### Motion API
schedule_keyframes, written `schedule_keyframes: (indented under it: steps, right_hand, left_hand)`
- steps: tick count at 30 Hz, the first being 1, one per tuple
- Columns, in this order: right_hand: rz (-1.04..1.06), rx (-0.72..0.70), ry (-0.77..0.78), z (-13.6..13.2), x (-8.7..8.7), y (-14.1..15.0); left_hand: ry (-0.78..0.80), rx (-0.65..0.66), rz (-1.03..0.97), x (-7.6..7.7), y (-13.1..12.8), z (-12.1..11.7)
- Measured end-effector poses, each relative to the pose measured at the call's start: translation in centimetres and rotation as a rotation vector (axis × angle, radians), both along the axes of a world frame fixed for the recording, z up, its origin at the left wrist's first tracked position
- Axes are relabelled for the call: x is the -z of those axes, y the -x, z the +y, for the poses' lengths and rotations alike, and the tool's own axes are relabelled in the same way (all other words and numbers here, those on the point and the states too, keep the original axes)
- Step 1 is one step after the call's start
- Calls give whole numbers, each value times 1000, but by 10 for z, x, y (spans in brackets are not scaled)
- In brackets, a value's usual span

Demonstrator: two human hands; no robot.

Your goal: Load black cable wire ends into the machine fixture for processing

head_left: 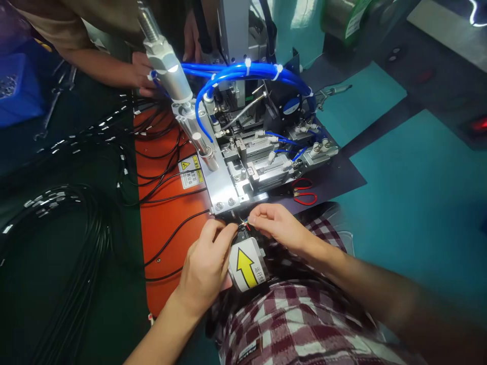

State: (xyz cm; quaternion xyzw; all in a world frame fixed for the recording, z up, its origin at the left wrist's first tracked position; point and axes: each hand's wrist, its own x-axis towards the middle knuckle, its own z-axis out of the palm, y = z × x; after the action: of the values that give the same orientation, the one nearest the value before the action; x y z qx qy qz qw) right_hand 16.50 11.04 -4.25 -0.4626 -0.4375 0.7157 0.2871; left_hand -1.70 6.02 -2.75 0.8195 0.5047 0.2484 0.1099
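Thin coloured wires (244, 223), one of them red, stretch between my fingertips at the front edge of a metal machine (224, 190). My left hand (207, 256) is closed, its thumb and forefinger pinching the wires from the left. From the right, my right hand (279, 225) pinches the wire tips between thumb and fingers. How many strands each hand holds is too small to tell. Just below the wires is a white rounded part (247, 266) with a yellow arrow, close to my left hand. Red-handled cutters (304, 195) lie beyond my right hand.
Black cables (162, 187) cross the orange base plate (163, 233), and a bundle (91, 223) lies at left. Blue air tubes (251, 68) arch over the machine. Another person's hand (144, 76) is behind it. A blue bin (21, 88) and a wrench (49, 114) are far left.
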Motion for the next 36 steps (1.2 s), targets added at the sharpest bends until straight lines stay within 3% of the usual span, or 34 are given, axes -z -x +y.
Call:
schedule_keyframes:
  steps: [4,11,36]
  right_hand:
    - [-38,-17,19,1,1,-1]
    - [-60,-12,-24,3,-4,-1]
    - [-106,3,-128,-5,16,-1]
  left_hand:
    - [25,76,-35,-1,3,2]
    - [-135,94,130,3,4,1]
    - [-148,158,141,5,7,8]
